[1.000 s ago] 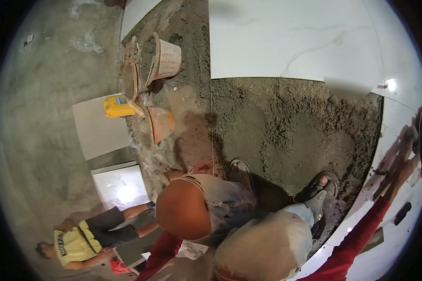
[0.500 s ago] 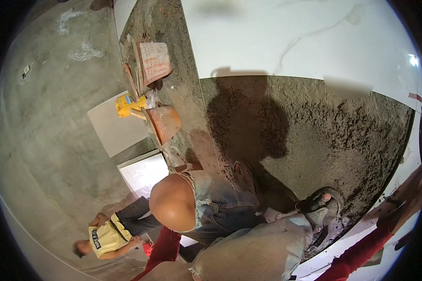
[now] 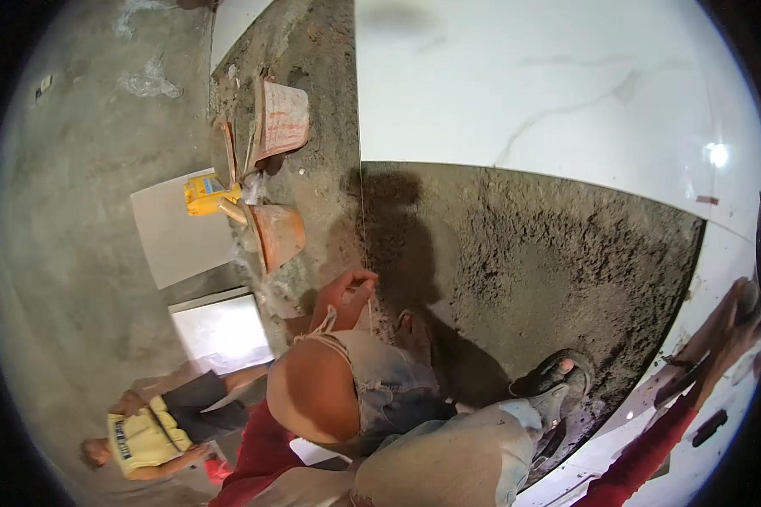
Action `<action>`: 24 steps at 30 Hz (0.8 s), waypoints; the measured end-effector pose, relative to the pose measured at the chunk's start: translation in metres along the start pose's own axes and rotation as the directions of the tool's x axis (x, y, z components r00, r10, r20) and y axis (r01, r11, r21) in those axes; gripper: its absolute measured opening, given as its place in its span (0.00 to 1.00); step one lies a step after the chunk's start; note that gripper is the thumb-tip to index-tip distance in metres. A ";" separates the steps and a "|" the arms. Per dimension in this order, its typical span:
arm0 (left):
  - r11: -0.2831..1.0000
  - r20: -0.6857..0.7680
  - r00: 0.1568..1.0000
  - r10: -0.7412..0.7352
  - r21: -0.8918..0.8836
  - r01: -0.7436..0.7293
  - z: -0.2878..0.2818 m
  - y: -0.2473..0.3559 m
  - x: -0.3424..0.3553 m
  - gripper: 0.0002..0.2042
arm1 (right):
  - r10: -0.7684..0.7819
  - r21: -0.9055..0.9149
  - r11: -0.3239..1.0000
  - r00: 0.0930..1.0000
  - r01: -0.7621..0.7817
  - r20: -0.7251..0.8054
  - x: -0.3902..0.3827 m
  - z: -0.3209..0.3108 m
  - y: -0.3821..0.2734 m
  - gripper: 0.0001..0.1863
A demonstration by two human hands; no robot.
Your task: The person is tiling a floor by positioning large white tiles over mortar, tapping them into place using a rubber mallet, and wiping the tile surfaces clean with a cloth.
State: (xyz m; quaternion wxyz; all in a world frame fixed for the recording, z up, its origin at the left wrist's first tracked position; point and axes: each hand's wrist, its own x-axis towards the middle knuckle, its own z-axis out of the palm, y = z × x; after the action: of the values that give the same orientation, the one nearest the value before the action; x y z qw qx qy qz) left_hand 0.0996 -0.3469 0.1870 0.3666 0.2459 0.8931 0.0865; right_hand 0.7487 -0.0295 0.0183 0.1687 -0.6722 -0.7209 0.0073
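The wet grey mortar bed (image 3: 558,270) is the largest thing here, filling the middle of the floor out to 3 o'clock. One large white glossy floor tile (image 3: 524,84) borders it at 12 o'clock, and a second white tile (image 3: 723,253) runs along its edge at 3 o'clock. Bare grey concrete (image 3: 68,253) covers everything at 9 o'clock.

Two loose tiles lie there, a dull grey one (image 3: 177,228) and a shiny white one (image 3: 224,329) just below it. One other person in a yellow shirt (image 3: 148,435) sits low at 8 o'clock.

My bent knee in torn pale jeans (image 3: 397,393) sits near the centre, and my foot in a black sandal (image 3: 558,380) rests on the mortar at 5 o'clock.

I count three orange mortar pans at 11 o'clock: one tipped on its side (image 3: 283,118), one standing on edge (image 3: 224,152) and one lower (image 3: 279,232). One small yellow container (image 3: 203,194) lies just beside them.

My left hand (image 3: 347,296) is closed, with its fingertips (image 3: 359,283) pinching a thin pale string line (image 3: 364,237). The string runs straight from my fingers towards 12 o'clock, along the left edge of the mortar.

My right hand (image 3: 740,317), on a red sleeve, reaches out to 3 o'clock over the white edge tile. I cannot tell how far its fingers are open or whether they hold anything.
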 end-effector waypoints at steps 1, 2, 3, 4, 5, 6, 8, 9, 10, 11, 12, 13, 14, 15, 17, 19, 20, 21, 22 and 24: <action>0.994 -0.071 0.992 0.102 -0.026 -0.105 0.002 0.007 0.006 0.16 | -0.024 -0.020 1.000 1.000 0.024 0.003 0.001 0.002 0.001 0.28; 0.985 -0.075 0.986 0.148 -0.078 -0.154 0.007 0.006 0.011 0.15 | -0.057 -0.061 0.997 0.998 0.057 0.006 0.002 0.001 -0.001 0.28; 0.979 -0.102 0.981 0.163 -0.109 -0.174 0.007 0.000 0.010 0.15 | -0.077 -0.061 0.995 0.997 0.078 0.016 0.001 0.004 -0.004 0.28; 0.984 -0.119 0.979 0.165 -0.043 -0.171 0.009 -0.010 0.003 0.15 | -0.107 -0.056 0.993 0.994 0.106 -0.016 -0.002 0.006 -0.007 0.28; 0.986 -0.127 0.978 0.164 0.012 -0.164 0.015 -0.020 -0.001 0.15 | -0.092 0.068 0.994 0.993 0.087 0.068 -0.004 0.002 -0.010 0.29; 0.993 -0.161 0.981 0.112 -0.013 -0.115 0.017 -0.015 -0.011 0.14 | -0.089 0.185 0.981 0.984 0.060 0.153 -0.003 -0.006 -0.013 0.31; 0.966 -0.230 0.946 0.226 -0.069 -0.248 0.023 -0.060 -0.027 0.13 | -0.134 0.173 0.981 0.955 0.090 0.264 0.004 -0.035 -0.019 0.32; 0.933 -0.274 0.907 0.321 -0.071 -0.352 0.029 -0.081 -0.028 0.13 | 0.006 -0.056 0.998 0.946 0.013 0.325 0.007 -0.052 -0.051 0.33; 0.910 -0.297 0.890 0.346 -0.123 -0.395 0.027 -0.080 -0.029 0.13 | -0.072 -0.061 0.993 0.942 0.097 0.328 0.013 -0.061 -0.022 0.34; 0.915 -0.244 0.941 0.236 -0.270 -0.300 0.019 -0.075 -0.039 0.12 | 0.076 -0.172 0.985 0.907 -0.004 0.414 0.016 -0.078 -0.036 0.37; 0.888 -0.164 0.976 0.143 -0.415 -0.199 0.016 -0.073 -0.043 0.12 | -0.076 -0.300 0.945 0.982 0.126 0.172 0.005 -0.084 -0.017 0.38; 0.876 -0.181 0.974 0.134 -0.439 -0.202 0.015 -0.079 -0.048 0.12 | 0.071 -0.270 0.963 0.947 0.018 0.315 0.012 -0.101 -0.049 0.39; 0.864 -0.222 0.962 0.162 -0.439 -0.247 0.016 -0.086 -0.050 0.11 | 0.076 -0.293 0.956 0.941 0.026 0.330 0.013 -0.122 -0.086 0.38; 0.846 -0.257 0.946 0.199 -0.441 -0.298 0.019 -0.094 -0.051 0.12 | 0.090 -0.325 0.945 0.937 0.026 0.337 0.015 -0.142 -0.110 0.38; 0.806 -0.296 0.922 0.249 -0.465 -0.366 0.025 -0.100 -0.045 0.09 | -0.009 -0.391 0.912 0.960 0.122 0.279 0.015 -0.169 -0.116 0.36; 0.632 -0.310 0.901 0.302 -0.643 -0.433 0.030 -0.085 -0.031 0.07 | -0.114 -0.465 0.857 0.961 0.223 0.250 0.018 -0.199 -0.129 0.34; 0.658 -0.300 0.900 0.317 -0.613 -0.437 0.036 -0.079 -0.024 0.06 | 0.019 -0.423 0.903 0.974 0.081 0.228 0.020 -0.214 -0.149 0.28; 0.679 -0.295 0.891 0.344 -0.578 -0.453 0.041 -0.069 -0.011 0.06 | 0.158 -0.373 0.925 0.967 -0.075 0.198 0.021 -0.225 -0.163 0.23; 0.651 -0.344 0.836 0.428 -0.524 -0.549 0.046 -0.056 0.005 0.07 | -0.093 -0.138 0.985 0.992 0.104 0.084 0.025 -0.232 -0.128 0.20; 0.607 -0.406 0.738 0.539 -0.419 -0.675 0.054 -0.028 0.028 0.09 | 0.181 0.254 0.918 0.893 -0.304 0.412 0.023 -0.254 -0.194 0.18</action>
State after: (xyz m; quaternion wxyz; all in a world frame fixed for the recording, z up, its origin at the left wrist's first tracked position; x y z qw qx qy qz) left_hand 0.1099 -0.3584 0.1222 0.2582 0.4099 0.7291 0.4835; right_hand 0.6240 -0.0807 0.3089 0.1271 -0.7084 -0.6387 0.2724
